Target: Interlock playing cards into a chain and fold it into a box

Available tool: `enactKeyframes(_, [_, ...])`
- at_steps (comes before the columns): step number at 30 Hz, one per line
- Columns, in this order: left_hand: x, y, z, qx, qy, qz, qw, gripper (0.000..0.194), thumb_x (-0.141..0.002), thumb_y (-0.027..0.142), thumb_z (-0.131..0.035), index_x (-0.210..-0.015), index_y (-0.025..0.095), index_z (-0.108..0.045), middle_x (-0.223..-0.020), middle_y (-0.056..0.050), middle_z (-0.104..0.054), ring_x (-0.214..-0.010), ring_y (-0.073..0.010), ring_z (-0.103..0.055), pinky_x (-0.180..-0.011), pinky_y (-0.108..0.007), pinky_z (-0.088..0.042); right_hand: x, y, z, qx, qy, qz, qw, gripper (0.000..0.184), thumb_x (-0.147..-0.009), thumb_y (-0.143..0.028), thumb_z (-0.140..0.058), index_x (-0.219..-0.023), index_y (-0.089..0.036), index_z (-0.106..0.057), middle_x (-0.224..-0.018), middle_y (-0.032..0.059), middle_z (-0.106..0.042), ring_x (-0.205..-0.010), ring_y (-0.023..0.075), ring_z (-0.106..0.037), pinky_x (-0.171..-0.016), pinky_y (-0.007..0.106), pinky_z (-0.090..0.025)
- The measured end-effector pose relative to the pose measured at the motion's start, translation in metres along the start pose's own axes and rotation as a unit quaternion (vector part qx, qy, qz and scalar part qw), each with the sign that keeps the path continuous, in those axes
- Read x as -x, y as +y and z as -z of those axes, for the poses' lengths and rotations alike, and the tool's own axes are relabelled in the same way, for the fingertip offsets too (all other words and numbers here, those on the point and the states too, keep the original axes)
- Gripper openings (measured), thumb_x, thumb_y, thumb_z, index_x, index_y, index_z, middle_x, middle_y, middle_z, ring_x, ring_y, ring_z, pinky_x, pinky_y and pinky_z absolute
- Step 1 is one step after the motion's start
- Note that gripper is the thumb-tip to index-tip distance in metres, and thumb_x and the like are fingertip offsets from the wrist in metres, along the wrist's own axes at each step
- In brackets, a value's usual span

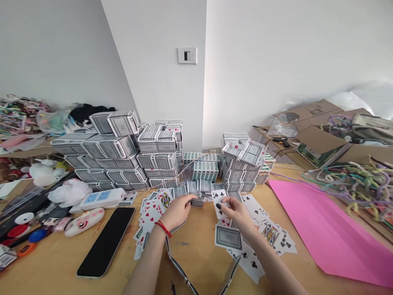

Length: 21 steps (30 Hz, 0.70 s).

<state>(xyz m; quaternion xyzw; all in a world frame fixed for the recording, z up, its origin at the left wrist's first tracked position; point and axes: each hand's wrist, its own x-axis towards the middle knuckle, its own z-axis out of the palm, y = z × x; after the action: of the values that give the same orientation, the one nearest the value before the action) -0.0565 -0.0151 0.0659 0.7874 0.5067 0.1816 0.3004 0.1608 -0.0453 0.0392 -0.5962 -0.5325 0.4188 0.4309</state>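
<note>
My right hand [236, 212] pinches a four of clubs playing card [216, 195] between thumb and fingers, its face toward me. My left hand [178, 211], with a red cord round the wrist, has its fingertips closed on a small folded grey-backed playing card [197, 203]. Face-up heart cards [151, 216] are spread left of that hand. Under and beside my right hand lie loose club cards and a face-down card [229, 237]. A zigzag strip of folded cards [181, 272] stands on edge between my forearms.
Stacked blocks folded from cards [115, 147] stand at the back left, others [241, 172] at the back right. Green-patterned card boxes [205, 170] sit between them. A phone [107, 241] lies left, near a power strip [102, 198]. Pink paper [331, 233] covers the right side.
</note>
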Motion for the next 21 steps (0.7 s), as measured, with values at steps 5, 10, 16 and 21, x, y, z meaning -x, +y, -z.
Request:
enactKeyframes(5, [0.002, 0.004, 0.003, -0.004, -0.003, 0.001, 1.000, 0.038, -0.080, 0.015, -0.034, -0.111, 0.023, -0.055, -0.119, -0.002, -0.057, -0.109, -0.0177, -0.052, -0.094, -0.028, -0.037, 0.002, 0.002, -0.003, -0.049, -0.018, 0.050, 0.997, 0.041, -0.069, -0.043, -0.056, -0.102, -0.020, -0.044, -0.090, 0.0046, -0.062, -0.076, 0.0184, -0.060, -0.060, 0.026, -0.047])
enactKeyframes(10, [0.002, 0.006, 0.004, -0.004, 0.007, 0.003, 1.000, 0.034, -0.082, 0.018, -0.034, -0.108, 0.022, -0.056, -0.116, -0.002, -0.059, -0.106, -0.0177, -0.053, -0.092, -0.028, -0.037, 0.002, 0.010, -0.006, 0.030, -0.031, 0.080, 0.996, 0.025, -0.078, -0.037, -0.047, -0.095, -0.020, -0.052, -0.086, 0.0043, -0.064, -0.074, 0.0182, -0.060, -0.062, 0.025, -0.046])
enactKeyframes(16, [0.002, 0.002, 0.004, 0.000, 0.032, 0.010, 0.999, 0.032, -0.081, 0.017, -0.036, -0.104, 0.022, -0.057, -0.111, -0.003, -0.062, -0.102, -0.0183, -0.056, -0.089, -0.028, -0.040, 0.001, 0.023, -0.009, 0.159, -0.009, 0.150, 0.976, 0.026, -0.082, -0.034, -0.039, -0.081, -0.017, -0.058, -0.064, 0.0023, -0.062, -0.053, 0.0150, -0.053, -0.049, 0.023, -0.038])
enactKeyframes(21, [0.003, 0.001, 0.003, 0.003, 0.036, 0.008, 0.999, 0.030, -0.081, 0.016, -0.035, -0.101, 0.022, -0.057, -0.108, -0.003, -0.063, -0.100, -0.0185, -0.057, -0.085, -0.028, -0.042, -0.001, 0.027, -0.008, 0.185, 0.000, 0.193, 0.964, 0.026, -0.083, -0.030, -0.037, -0.081, -0.017, -0.060, -0.062, 0.0029, -0.062, -0.054, 0.0155, -0.053, -0.050, 0.023, -0.038])
